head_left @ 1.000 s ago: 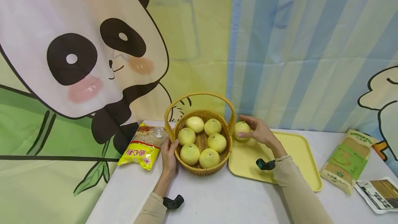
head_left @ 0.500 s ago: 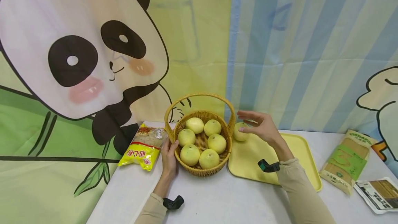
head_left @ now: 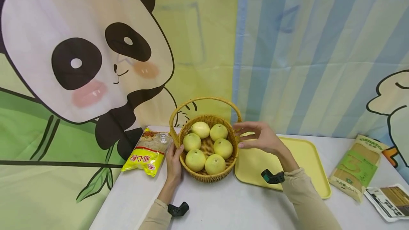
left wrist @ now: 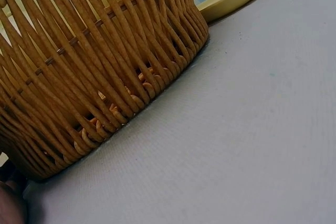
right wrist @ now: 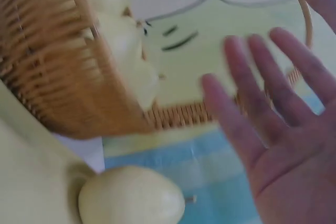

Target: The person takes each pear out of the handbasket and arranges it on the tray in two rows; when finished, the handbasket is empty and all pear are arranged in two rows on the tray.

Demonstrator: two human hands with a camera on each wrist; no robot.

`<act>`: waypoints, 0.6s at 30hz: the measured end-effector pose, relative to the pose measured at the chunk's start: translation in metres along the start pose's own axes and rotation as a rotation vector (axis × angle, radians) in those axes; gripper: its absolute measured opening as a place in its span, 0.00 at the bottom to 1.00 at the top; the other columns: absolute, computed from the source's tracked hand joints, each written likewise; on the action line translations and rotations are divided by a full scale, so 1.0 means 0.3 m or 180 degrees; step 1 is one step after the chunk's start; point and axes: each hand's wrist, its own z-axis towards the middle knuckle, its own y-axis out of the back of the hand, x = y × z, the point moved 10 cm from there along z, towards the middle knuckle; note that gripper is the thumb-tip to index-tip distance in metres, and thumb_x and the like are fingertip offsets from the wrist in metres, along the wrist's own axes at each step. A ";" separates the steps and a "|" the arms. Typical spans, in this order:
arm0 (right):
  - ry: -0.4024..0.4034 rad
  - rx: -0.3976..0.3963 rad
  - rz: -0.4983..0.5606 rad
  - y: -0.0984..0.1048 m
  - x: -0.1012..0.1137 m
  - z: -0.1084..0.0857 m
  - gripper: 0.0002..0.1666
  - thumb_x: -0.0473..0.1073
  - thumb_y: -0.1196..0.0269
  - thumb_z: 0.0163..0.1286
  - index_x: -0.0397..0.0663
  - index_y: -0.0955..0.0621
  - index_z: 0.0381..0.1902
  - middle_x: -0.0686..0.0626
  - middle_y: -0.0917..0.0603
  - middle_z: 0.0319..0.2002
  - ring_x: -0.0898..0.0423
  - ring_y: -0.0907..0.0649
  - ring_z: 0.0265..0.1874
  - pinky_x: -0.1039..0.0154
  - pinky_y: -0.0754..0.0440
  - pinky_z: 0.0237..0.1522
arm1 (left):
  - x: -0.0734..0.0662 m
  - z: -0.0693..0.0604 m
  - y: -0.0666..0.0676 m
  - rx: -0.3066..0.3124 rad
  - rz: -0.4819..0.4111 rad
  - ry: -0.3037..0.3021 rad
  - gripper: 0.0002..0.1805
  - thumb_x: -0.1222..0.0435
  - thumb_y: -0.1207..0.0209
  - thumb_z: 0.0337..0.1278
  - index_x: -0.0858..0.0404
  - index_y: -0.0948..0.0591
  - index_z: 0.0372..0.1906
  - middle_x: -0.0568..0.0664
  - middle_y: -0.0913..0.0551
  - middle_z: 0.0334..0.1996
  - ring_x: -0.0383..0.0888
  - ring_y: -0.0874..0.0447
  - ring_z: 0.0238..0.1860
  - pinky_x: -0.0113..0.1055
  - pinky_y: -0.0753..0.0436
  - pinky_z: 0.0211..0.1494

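Note:
A woven wicker basket (head_left: 207,177) with a tall hoop handle stands on the table, holding several pale yellow-green pears (head_left: 195,160). My left hand (head_left: 174,164) holds the basket's left side, thumb at the rim; its other fingers are partly hidden. In the left wrist view, the basket's wall (left wrist: 100,61) fills the upper left. My right hand (head_left: 260,138) hovers at the right rim with fingers spread and nothing in them. Another pear (right wrist: 131,195), with its stem showing, lies below that hand in the right wrist view; in the head view the hand mostly covers it.
A yellow tray (head_left: 308,159) lies right of the basket, under my right forearm. Farther right are a noodle packet (head_left: 358,168) with a green band and a white-and-brown pouch (head_left: 391,201). A yellow food bag (head_left: 147,152) lies left. A printed curtain (head_left: 204,45) hangs behind.
My right hand has let go of the pear on the tray, lifted off it and moved left to the basket's rim. The left hand and basket have stayed put.

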 end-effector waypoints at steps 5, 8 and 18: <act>-0.0053 0.0678 -0.0490 -0.154 0.000 0.046 0.44 0.43 0.19 0.60 0.47 0.23 0.74 0.41 0.18 0.69 0.38 0.16 0.63 0.34 0.18 0.63 | -0.002 0.000 -0.003 0.0001 -0.0044 -0.0005 0.25 0.58 0.46 0.79 0.53 0.25 0.76 0.50 0.23 0.72 0.47 0.27 0.73 0.26 0.29 0.71; -0.0077 0.0868 -0.0584 -0.212 -0.008 0.066 0.47 0.46 0.18 0.59 0.48 0.24 0.75 0.43 0.19 0.70 0.42 0.18 0.67 0.37 0.18 0.64 | -0.003 -0.001 -0.006 0.0010 -0.0044 0.0007 0.25 0.58 0.46 0.79 0.53 0.25 0.76 0.50 0.23 0.72 0.46 0.26 0.72 0.26 0.29 0.71; -0.0381 0.1209 -0.0681 -0.316 -0.037 0.095 0.47 0.48 0.18 0.59 0.49 0.23 0.74 0.46 0.19 0.71 0.42 0.19 0.69 0.42 0.16 0.63 | 0.006 -0.003 -0.003 -0.0016 -0.0054 0.0064 0.26 0.57 0.46 0.79 0.52 0.26 0.77 0.50 0.25 0.73 0.46 0.30 0.75 0.39 0.34 0.79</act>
